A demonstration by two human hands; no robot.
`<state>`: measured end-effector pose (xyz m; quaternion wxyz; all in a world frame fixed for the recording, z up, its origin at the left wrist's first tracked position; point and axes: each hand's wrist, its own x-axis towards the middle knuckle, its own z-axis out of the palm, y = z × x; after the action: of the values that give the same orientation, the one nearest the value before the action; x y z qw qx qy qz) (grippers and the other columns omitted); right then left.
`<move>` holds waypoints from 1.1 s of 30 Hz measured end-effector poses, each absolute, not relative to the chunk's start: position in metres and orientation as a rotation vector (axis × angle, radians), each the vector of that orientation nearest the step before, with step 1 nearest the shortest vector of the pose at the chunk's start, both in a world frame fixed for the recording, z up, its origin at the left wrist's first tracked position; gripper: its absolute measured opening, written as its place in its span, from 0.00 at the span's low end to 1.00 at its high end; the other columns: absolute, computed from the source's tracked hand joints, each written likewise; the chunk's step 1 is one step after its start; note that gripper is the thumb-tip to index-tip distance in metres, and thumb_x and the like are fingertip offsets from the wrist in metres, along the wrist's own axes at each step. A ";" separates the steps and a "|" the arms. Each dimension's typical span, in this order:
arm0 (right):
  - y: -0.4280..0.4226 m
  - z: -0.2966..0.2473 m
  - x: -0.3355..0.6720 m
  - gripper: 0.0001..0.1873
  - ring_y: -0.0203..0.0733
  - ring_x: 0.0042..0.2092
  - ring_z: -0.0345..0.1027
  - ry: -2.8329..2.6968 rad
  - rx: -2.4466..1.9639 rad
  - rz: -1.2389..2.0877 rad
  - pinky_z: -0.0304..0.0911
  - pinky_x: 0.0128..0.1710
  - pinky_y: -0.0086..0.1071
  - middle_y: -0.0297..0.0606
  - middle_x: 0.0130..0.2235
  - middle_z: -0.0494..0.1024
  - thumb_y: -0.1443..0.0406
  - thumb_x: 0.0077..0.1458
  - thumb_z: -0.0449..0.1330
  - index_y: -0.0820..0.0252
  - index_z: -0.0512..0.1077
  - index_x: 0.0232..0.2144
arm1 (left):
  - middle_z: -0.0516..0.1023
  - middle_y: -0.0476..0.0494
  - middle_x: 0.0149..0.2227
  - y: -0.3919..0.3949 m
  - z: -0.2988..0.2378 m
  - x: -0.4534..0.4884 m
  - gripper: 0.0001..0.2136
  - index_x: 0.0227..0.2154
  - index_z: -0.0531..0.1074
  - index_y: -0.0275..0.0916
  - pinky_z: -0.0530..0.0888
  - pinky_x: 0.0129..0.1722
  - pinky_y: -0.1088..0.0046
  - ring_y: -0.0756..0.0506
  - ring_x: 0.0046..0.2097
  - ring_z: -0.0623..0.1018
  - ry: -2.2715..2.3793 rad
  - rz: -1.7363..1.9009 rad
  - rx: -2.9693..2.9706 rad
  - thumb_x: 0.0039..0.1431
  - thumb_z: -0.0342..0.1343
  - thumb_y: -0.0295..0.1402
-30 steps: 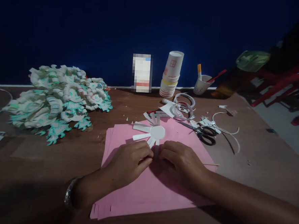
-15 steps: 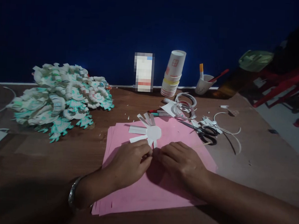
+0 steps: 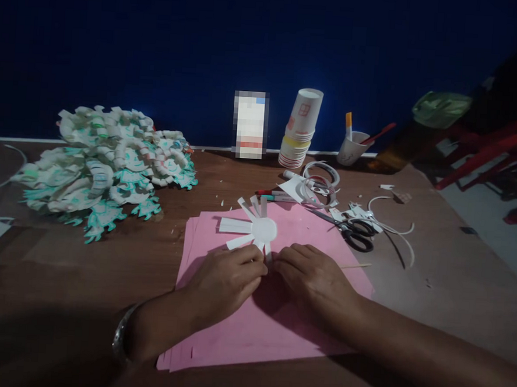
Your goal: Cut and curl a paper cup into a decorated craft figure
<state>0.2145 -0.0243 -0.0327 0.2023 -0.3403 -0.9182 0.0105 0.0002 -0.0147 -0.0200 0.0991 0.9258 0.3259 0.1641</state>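
Grip is two-handed: left hand (image 3: 231, 276) and right hand (image 3: 315, 273) face each other across a narrow gap, fingers curled inward. Fingertips partly hidden; cannot tell how firmly either one pinches. White paper piece with a round centre and radiating strips (image 3: 264, 230) sits just beyond the grip, one strip running down to the gap. Below both hands: stack of pink rectangular paper sheets (image 3: 227, 337) on the brown wooden worktop (image 3: 104, 277). Thin pale stick (image 3: 357, 265) lies just beyond the right wrist; black-handled metal scissors (image 3: 356, 237) farther out, same side.

Handling (judgement): take one strip at a time, light even finger pressure, working from its near end. A hard pull would likely tear it where it joins the round centre. Left knuckles overlap neighbouring strips in view; best lifted slightly to avoid crushing them.
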 end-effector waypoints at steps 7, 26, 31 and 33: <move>-0.025 -0.032 0.217 0.05 0.43 0.34 0.66 -2.545 -0.997 0.140 0.61 0.36 0.36 0.41 0.33 0.76 0.75 0.59 0.59 0.64 0.73 0.34 | 0.72 0.47 0.32 -0.016 -0.022 0.003 0.11 0.30 0.70 0.38 0.67 0.30 0.70 0.47 0.34 0.72 0.924 0.392 2.903 0.67 0.47 0.24; -0.019 -0.033 0.217 0.05 0.42 0.37 0.69 -2.365 -0.974 0.376 0.58 0.39 0.35 0.38 0.36 0.77 0.71 0.56 0.62 0.59 0.73 0.36 | 0.73 0.47 0.36 -0.014 -0.021 0.007 0.08 0.34 0.70 0.38 0.71 0.35 0.68 0.47 0.36 0.73 1.016 0.338 2.791 0.67 0.48 0.24; -0.015 -0.037 0.216 0.07 0.42 0.38 0.69 -2.443 -0.965 0.318 0.58 0.39 0.35 0.39 0.38 0.77 0.73 0.57 0.59 0.61 0.72 0.38 | 0.73 0.47 0.36 -0.013 -0.021 0.007 0.08 0.35 0.71 0.39 0.71 0.36 0.69 0.47 0.37 0.73 1.029 0.341 2.741 0.67 0.49 0.25; -0.014 -0.038 0.216 0.07 0.43 0.37 0.68 -2.515 -0.982 0.254 0.58 0.38 0.36 0.40 0.37 0.77 0.74 0.56 0.59 0.62 0.72 0.37 | 0.74 0.47 0.37 -0.013 -0.023 0.006 0.08 0.35 0.72 0.39 0.71 0.37 0.69 0.47 0.37 0.74 1.031 0.339 2.745 0.67 0.49 0.25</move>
<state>0.2163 -0.0138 -0.0378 0.2133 -0.3538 -0.9061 0.0917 0.0058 -0.0131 -0.0229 0.0948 0.9257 0.3478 0.1143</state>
